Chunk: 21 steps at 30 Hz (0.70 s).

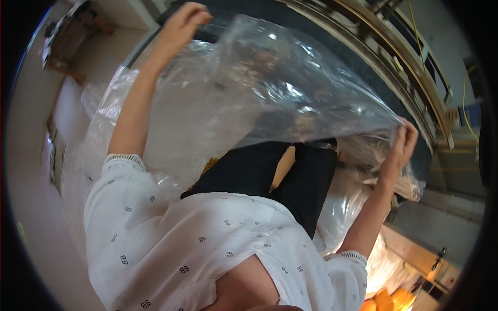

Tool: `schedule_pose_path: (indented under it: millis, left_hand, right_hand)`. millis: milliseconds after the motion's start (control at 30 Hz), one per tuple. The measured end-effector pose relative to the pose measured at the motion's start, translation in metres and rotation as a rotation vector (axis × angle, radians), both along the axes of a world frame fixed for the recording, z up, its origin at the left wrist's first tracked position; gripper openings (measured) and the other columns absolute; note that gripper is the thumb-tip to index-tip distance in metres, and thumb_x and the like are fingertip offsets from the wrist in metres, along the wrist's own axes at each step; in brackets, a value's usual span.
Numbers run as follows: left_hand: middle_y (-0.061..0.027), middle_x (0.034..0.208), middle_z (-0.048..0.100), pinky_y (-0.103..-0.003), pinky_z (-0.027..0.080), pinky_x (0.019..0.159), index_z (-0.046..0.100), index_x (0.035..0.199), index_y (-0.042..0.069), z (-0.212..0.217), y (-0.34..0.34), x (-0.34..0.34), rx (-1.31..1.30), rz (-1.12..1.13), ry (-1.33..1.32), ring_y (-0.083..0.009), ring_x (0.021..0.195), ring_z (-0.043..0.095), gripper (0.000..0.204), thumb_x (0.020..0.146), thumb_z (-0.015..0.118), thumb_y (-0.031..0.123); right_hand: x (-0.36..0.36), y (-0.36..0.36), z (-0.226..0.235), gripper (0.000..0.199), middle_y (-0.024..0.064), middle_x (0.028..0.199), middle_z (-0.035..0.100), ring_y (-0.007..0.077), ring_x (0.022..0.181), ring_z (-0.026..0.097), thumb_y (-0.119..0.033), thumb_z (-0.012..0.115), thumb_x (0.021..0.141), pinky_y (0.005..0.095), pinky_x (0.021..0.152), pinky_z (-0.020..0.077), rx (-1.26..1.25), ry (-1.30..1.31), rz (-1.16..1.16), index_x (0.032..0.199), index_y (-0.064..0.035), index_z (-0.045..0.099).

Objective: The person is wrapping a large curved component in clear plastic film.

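A large clear plastic sheet (311, 88) spreads in front of me, over a dark table surface (332, 44) and above my lap. My right hand (404, 142) is closed on its right edge, and the film is drawn into a taut line there. At the far left, my left hand (184, 23) is raised beyond the sheet's left part with its fingers curled together. Whether anything is between those fingers is hidden. The plastic just below the left hand is crumpled and shiny. More loose film hangs below my right wrist.
A long wooden and metal frame (410, 46) runs along the table's far right side, with a yellow cord (415, 31) hanging near it. Bunched clear plastic (384, 264) and yellow-orange material (389, 300) lie at the lower right. A wooden stool-like piece (72, 46) stands at the upper left.
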<state>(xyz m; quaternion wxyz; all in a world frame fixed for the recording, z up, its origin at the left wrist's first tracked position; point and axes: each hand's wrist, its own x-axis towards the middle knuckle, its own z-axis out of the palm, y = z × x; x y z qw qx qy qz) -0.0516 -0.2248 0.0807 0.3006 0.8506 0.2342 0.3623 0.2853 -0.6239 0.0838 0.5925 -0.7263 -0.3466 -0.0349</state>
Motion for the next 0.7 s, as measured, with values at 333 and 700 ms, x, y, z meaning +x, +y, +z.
schedule_pose_path:
  millis: [333,700]
  left_hand:
    - [-0.0045,0.104,0.059,-0.029,0.045,0.079,0.058,0.113,0.009,-0.016,-0.084,0.038,0.066,-0.002,-0.029,-0.0184,0.098,0.056,0.038,0.082,0.064,0.031]
    - [0.0015,0.086,0.061,-0.024,0.046,0.073,0.062,0.089,0.004,-0.002,-0.135,0.123,-0.194,-0.426,-0.247,-0.0107,0.085,0.058,0.01,0.088,0.058,0.013]
  right_hand:
    - [0.018,-0.054,0.005,0.015,0.0036,0.096,0.052,0.0106,0.09,0.05,-0.016,0.045,0.097,0.0251,0.087,0.0394,0.191,0.212,-0.003,0.106,-0.0048,0.049]
    - [0.004,-0.188,-0.008,0.013,0.0111,0.108,0.056,0.0172,0.099,0.054,-0.016,0.044,0.097,0.0286,0.093,0.0426,0.42,0.282,-0.18,0.104,-0.0062,0.047]
